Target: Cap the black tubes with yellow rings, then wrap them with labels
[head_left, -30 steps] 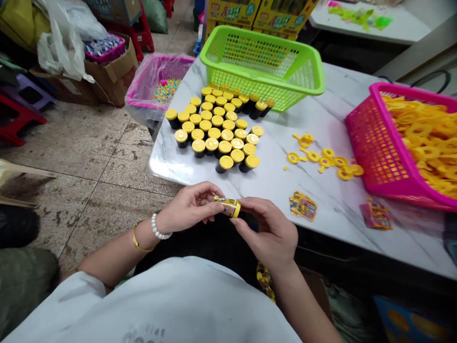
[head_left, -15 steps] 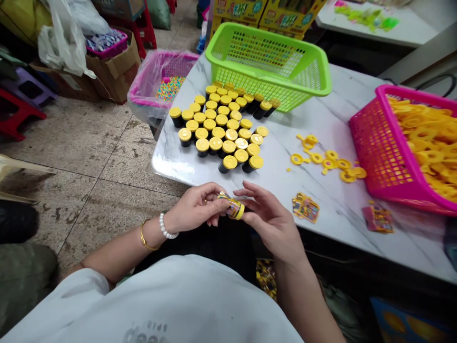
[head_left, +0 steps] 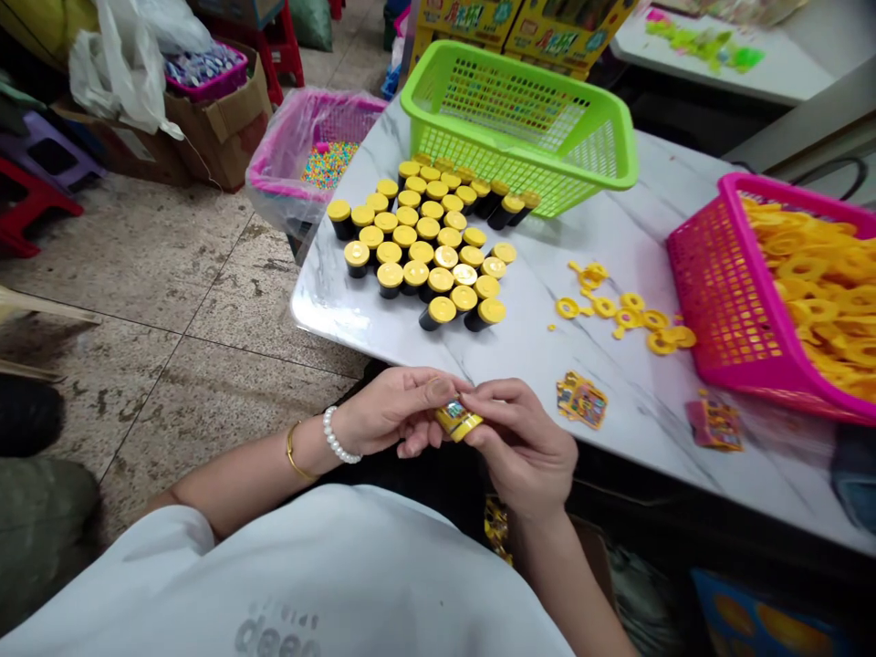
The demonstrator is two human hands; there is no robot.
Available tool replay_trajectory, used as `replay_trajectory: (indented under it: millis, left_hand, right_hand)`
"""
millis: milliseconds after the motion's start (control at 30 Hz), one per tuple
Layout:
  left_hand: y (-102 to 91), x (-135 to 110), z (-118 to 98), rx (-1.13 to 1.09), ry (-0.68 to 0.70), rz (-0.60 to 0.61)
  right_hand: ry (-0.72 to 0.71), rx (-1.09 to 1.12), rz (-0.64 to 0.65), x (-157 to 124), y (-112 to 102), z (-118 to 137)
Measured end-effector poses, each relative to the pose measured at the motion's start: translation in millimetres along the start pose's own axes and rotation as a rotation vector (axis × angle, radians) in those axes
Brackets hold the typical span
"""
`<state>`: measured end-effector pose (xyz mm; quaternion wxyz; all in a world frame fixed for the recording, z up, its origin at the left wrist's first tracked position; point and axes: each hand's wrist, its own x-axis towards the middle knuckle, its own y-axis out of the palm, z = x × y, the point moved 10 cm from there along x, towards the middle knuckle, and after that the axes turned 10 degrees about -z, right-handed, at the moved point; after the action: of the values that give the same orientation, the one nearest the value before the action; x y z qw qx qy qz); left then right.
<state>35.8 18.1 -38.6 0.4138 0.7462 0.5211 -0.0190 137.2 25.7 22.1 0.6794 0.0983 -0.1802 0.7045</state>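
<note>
We find the small printed yellow piece (head_left: pixel 457 420) held between the person's two bare hands, near the near edge of the marbled table (head_left: pixel 534 338); we take this piece as the centre of our dial. The left hand (head_left: pixel 403 408), just past 9 o'clock, pinches it between thumb and fingers, the outer fingers curled; we note a white beaded bracelet (head_left: pixel 337 438) and a gold bangle (head_left: pixel 294 453) on that arm. The right hand (head_left: pixel 526 444), between 3 and 4 o'clock, pinches the other side with thumb and forefinger. We cannot tell how firmly either hand grips. At 12 o'clock we record a close group of black containers with yellow lids (head_left: pixel 432 210), and behind it a green basket (head_left: pixel 493 155). At 11 o'clock, beside the table, a pink bin (head_left: pixel 284 137) lined with clear plastic holds multicoloured beads (head_left: pixel 332 164). Toward 2 o'clock lie loose yellow rings (head_left: pixel 626 318), with a magenta basket (head_left: pixel 725 292) of similar yellow parts (head_left: pixel 814 269) just beyond. Near 3 o'clock we list two small piles of printed pieces (head_left: pixel 583 401), lying well apart.
</note>
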Motion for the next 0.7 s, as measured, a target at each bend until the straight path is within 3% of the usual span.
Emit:
replay_trajectory:
  millis: [100, 200, 300, 433, 533, 700]
  left_hand:
    - [-4.2, 0, 5, 0.028, -0.02, -0.035]
    - [-12.0, 0, 5, 0.052, -0.01, -0.116]
    - [-4.8, -2, 4, 0.015, -0.031, -0.042]
    - [1.1, -6, 9, -0.013, -0.105, 0.047]
    - [-11.0, -3, 8, 0.058, -0.031, -0.063]
    - [-26.5, -1, -6, 0.099, 0.117, -0.264]
  right_hand:
    - [-0.052, 0.061, -0.009, 1, -3, 7]
    - [-0.038, 0.006, 0.096, 3, 8, 11]
    - [-0.083, -0.028, 0.161, 5, 12, 20]
    - [-0.055, 0.144, 0.124, -2, 6, 17]
    - [-0.01, 0.171, 0.055, -10, 4, 5]
    - [-0.001, -0.071, -0.143, -17, -7, -4]
